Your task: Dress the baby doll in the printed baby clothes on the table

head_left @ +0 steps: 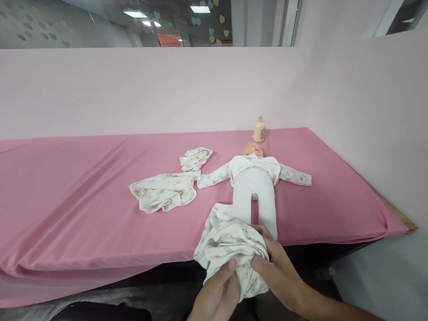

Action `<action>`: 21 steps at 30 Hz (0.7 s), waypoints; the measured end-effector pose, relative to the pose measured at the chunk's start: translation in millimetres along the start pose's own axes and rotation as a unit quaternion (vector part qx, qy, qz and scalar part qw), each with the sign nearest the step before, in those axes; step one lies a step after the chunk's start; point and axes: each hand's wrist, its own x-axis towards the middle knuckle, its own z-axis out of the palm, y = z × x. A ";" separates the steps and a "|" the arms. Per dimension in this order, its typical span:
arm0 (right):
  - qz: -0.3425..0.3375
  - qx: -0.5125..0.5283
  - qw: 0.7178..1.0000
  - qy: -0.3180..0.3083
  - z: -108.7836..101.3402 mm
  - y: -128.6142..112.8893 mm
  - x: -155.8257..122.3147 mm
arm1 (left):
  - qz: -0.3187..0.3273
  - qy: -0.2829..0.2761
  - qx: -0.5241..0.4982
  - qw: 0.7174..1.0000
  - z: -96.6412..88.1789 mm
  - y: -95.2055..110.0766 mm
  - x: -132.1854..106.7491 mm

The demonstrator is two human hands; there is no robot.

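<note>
A baby doll (pixel 254 181) lies on its back on the pink sheet, head toward the wall, in a white printed top and white leggings. At its feet, near the table's front edge, both my hands grip a bunched pair of printed baby trousers (pixel 229 243). My left hand (pixel 216 299) pinches the cloth from below. My right hand (pixel 277 272) grips its right side, fingers tucked into the fabric. The doll's feet sit right at the bunched cloth.
A second printed garment (pixel 167 189) lies crumpled left of the doll. A small cream bottle (pixel 259 129) stands by the wall behind the doll's head. The pink sheet (pixel 66 193) covers a long table; pale walls close the back and right. A dark chair (pixel 101 317) sits below.
</note>
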 end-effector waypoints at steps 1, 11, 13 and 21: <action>-0.009 -0.007 1.000 -0.002 -1.7 0.5 -0.2 | -0.008 -0.011 0.000 1.000 0.0 0.3 -1.5; -0.041 -0.072 0.996 0.029 -8.5 -1.1 0.3 | -0.026 -0.081 0.059 0.995 13.4 1.3 -15.4; -0.045 -0.073 0.996 0.035 -9.6 1.7 0.2 | -0.019 -0.054 0.072 0.996 11.6 0.2 -19.0; -0.040 -0.125 0.991 0.022 -13.8 6.9 6.0 | 0.035 0.130 0.082 0.988 -8.4 -11.6 -7.8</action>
